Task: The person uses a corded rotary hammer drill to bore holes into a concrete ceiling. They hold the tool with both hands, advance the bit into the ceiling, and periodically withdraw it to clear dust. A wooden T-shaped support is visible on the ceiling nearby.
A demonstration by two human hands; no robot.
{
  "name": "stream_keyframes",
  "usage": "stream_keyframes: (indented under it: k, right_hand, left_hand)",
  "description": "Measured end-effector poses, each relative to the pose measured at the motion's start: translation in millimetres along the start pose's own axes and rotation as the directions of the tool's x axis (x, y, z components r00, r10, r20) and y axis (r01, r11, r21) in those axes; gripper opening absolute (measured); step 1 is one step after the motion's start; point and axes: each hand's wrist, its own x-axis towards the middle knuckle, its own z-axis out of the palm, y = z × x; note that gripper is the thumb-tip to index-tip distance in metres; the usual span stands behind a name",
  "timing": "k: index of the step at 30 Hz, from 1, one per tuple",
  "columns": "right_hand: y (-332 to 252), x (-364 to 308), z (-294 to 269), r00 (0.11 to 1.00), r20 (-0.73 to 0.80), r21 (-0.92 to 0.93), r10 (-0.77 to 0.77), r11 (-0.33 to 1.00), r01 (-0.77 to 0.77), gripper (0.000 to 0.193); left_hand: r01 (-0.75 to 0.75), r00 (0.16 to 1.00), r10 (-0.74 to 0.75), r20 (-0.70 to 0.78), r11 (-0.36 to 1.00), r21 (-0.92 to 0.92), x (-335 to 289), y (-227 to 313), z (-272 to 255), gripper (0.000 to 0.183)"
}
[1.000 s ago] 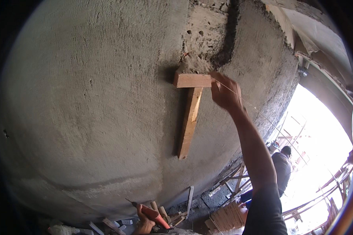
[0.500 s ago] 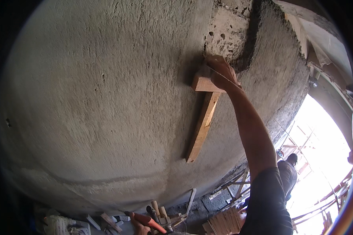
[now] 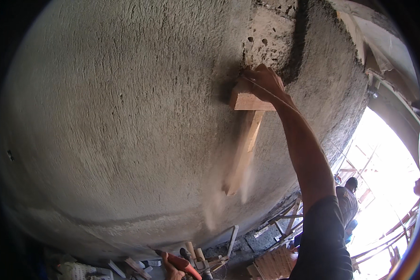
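High on the rough grey plastered wall (image 3: 116,130), my right hand (image 3: 264,84) grips a short wooden block (image 3: 249,101) against the surface, a thin cord crossing the wrist. Below the block hangs a narrow wooden strip (image 3: 245,149), its lower end smeared by motion. Pale blurred streaks (image 3: 210,210) show beside and under that end; what they are I cannot tell. At the lower edge, my left hand (image 3: 172,271) is wrapped round a tapered red tool (image 3: 185,266) with a dark, thin tip pointing up and left. Much of this hand is cut off by the frame.
A pitted, lighter recess (image 3: 270,39) lies just above my right hand. Wooden offcuts (image 3: 135,267), a pale sack (image 3: 77,270) and a stack of boards (image 3: 277,262) are down by the wall's foot. Another person (image 3: 347,200) is at the right, near timber in bright light.
The strip's lower end has become blurred and pale streaks have appeared near it. My right hand stays on the block, shifted slightly right in view. My left hand with the red tool appears slightly right and lower.
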Motion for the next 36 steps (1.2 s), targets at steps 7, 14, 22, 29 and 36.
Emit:
stream_keyframes:
  k: [7,14,22,29,36]
  right_hand:
    - [3,15,-11,0.988,0.151,-0.205,-0.033,0.977,0.064,0.033]
    - [13,33,0,0.958,0.202,-0.011,-0.205,0.977,0.212,0.031]
    - [13,2,-5,0.992,-0.017,0.118,-0.126,0.985,0.127,0.037]
    - [14,-22,-11,1.0,-0.005,0.293,0.003,0.956,-0.002,0.04]
    - [3,-52,29,0.923,-0.322,0.139,-0.209,0.954,0.265,0.044]
  left_hand:
    - [-0.062,0.995,0.058,-0.081,0.997,-0.054,24,2,-30,0.053]
    - [-0.005,0.993,0.004,-0.117,1.0,-0.008,31,-2,-1,0.056]
    - [0.033,0.995,-0.033,-0.091,0.999,-0.001,27,-23,-4,0.051]
    - [0.04,0.996,-0.043,-0.085,0.999,-0.03,33,-24,-24,0.053]
    - [0.073,0.994,-0.077,0.078,0.996,0.053,30,1,-21,0.059]
